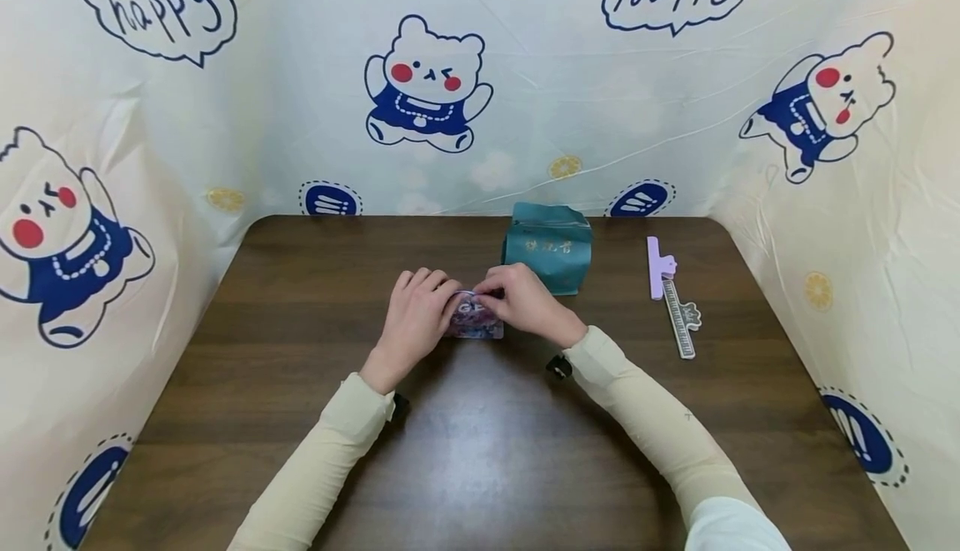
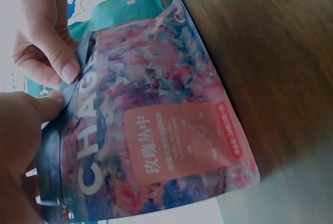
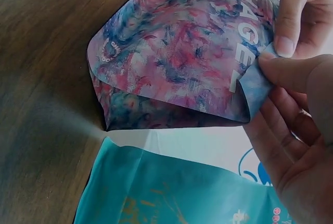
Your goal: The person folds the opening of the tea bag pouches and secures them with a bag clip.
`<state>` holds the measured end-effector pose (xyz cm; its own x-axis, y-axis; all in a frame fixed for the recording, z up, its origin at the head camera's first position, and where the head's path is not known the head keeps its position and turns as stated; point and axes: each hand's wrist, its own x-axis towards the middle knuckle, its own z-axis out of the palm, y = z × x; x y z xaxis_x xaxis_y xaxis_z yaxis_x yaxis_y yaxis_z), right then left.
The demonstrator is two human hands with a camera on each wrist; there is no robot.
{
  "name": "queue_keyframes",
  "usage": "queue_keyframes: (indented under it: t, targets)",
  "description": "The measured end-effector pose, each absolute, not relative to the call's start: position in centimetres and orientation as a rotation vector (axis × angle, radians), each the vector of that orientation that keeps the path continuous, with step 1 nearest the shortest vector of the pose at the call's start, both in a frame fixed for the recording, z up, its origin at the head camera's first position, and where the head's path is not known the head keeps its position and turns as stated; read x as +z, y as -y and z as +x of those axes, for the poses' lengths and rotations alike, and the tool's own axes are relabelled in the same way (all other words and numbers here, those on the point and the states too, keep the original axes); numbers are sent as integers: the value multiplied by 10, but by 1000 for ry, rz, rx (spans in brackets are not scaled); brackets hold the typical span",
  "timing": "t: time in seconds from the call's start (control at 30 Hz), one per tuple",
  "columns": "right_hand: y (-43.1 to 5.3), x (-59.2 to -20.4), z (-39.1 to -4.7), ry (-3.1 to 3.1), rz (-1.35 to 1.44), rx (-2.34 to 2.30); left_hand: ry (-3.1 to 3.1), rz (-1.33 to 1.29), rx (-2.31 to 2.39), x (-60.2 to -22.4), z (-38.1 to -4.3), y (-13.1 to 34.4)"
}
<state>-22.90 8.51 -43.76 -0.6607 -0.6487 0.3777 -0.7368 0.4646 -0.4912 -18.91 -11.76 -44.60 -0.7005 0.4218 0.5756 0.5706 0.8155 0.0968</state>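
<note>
A tea pouch (image 2: 166,78) with a pink, blue and purple painted print stands on the wooden table, its white lettering running along the top. Both hands pinch its upper edge. My left hand (image 1: 420,309) grips the left part of that edge between thumb and fingers. With thumb and fingertips, my right hand (image 1: 525,301) holds the other part, where a corner of the top folds over in the right wrist view. Behind the right hand stands a teal pouch (image 1: 551,242) with gold characters.
On the right of the table (image 1: 300,451) lie a purple bag clip (image 1: 655,267) and a clear ruler-like clip (image 1: 681,318), end to end. A printed cloth (image 1: 540,117) with cartoon bears hangs around the back and sides.
</note>
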Motion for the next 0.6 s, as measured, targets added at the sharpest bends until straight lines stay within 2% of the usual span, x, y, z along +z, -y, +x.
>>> queue_keyframes:
  t: [0.6]
  targets:
    - [-77,-429,-230,2671,1188,914,2370,-733,-485,-455,-194,122]
